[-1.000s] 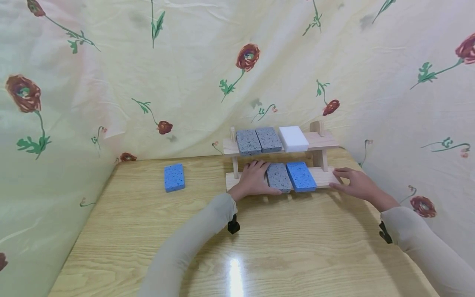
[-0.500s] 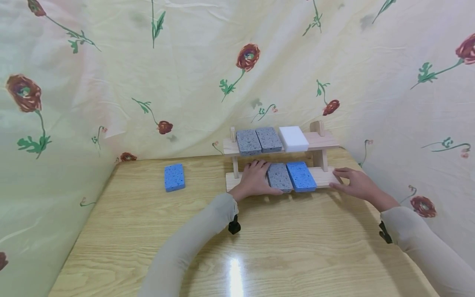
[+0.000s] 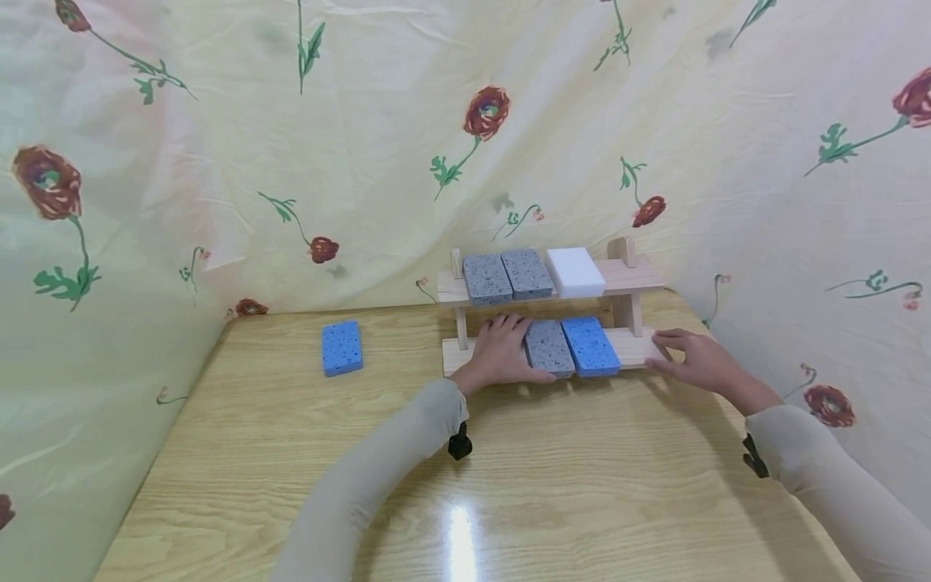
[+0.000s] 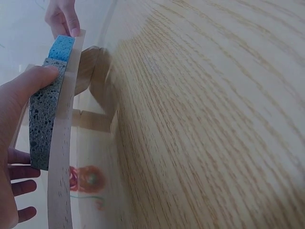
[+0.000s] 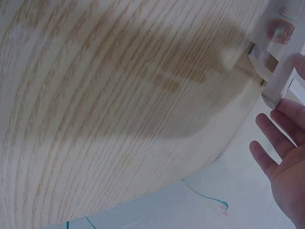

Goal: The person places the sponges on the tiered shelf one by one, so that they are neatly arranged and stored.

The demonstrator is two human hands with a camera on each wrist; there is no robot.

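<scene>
On the lower board of a small two-tier wooden rack (image 3: 634, 346), a speckled grey sponge (image 3: 547, 347) lies flat beside a blue sponge (image 3: 591, 346). My left hand (image 3: 499, 353) holds the grey one from its left side. In the left wrist view the thumb (image 4: 45, 75) presses on this grey sponge (image 4: 42, 126), and the other fingers reach past its far end. At the lower board's right end, my right hand (image 3: 700, 364) pinches the wood between thumb and fingers. The right wrist view shows a fingertip against the board's corner (image 5: 271, 101), with the remaining fingers spread.
Two more grey sponges (image 3: 487, 278) and a white sponge (image 3: 575, 272) lie on the upper board. Another blue sponge (image 3: 342, 348) is on the wooden table (image 3: 291, 453), left of the rack. A flowered cloth (image 3: 378, 162) hangs close behind and along both sides.
</scene>
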